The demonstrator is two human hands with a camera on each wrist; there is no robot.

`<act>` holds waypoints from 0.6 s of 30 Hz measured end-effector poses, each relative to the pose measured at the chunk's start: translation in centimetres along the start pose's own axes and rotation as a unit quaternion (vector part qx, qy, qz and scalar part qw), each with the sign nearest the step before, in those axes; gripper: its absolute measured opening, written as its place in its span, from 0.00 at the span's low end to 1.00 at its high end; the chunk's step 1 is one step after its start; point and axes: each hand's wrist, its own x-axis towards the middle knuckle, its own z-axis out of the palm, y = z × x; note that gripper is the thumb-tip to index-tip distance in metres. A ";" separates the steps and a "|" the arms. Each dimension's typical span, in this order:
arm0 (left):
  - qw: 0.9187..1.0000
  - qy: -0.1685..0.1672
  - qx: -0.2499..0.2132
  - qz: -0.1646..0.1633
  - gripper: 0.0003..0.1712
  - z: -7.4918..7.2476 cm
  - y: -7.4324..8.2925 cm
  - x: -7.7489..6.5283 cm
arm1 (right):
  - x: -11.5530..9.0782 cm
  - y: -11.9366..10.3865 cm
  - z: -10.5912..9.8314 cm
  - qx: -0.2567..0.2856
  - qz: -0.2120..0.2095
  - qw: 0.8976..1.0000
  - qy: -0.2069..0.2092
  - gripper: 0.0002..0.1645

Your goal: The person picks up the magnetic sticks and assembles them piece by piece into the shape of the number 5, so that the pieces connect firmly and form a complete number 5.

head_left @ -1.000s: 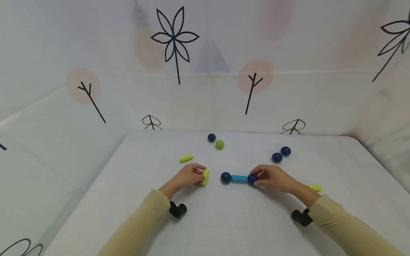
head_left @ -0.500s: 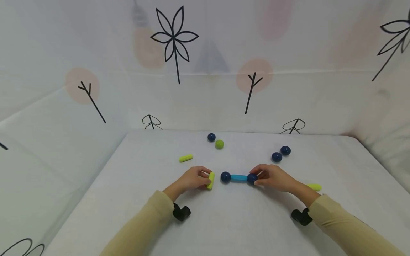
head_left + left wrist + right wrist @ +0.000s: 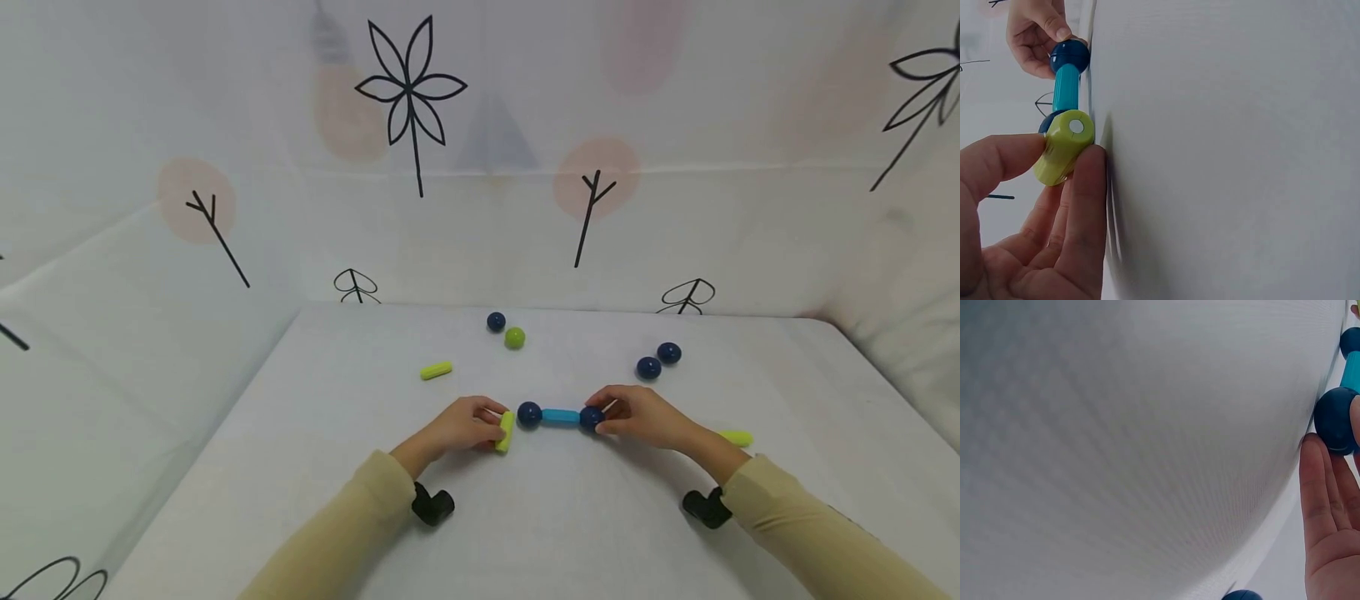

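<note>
One lime rod [image 3: 506,433] is pinched in the left hand [image 3: 463,424], one navy ball [image 3: 589,418] in the right hand [image 3: 642,415].

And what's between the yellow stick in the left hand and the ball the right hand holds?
In the head view, another dark blue ball, then a light blue stick, lie between them.

The table [image 3: 600,517] was viewed from the head, forward and downward, at the widest range; both sleeves [image 3: 330,517] and the patterned backdrop [image 3: 495,233] were taken in. From the left wrist, the left grip [image 3: 1075,250] was seen close up, with the table turned on its side. From the right wrist, the right grip [image 3: 1333,528] was caught near, at the right edge. The blue bar [image 3: 561,417] was shared by all three views.
</note>
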 end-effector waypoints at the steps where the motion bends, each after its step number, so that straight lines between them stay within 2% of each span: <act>1: 1.000 -0.001 -0.002 0.001 0.22 0.1 0.0 0.0 | 0.0 0.0 0.0 -0.001 0.000 1.000 -0.001 0.18; 18: 0.999 -0.020 -0.025 -0.009 0.34 1.6 0.7 0.0 | 0.0 0.1 0.0 -0.004 -0.005 1.000 0.000 0.18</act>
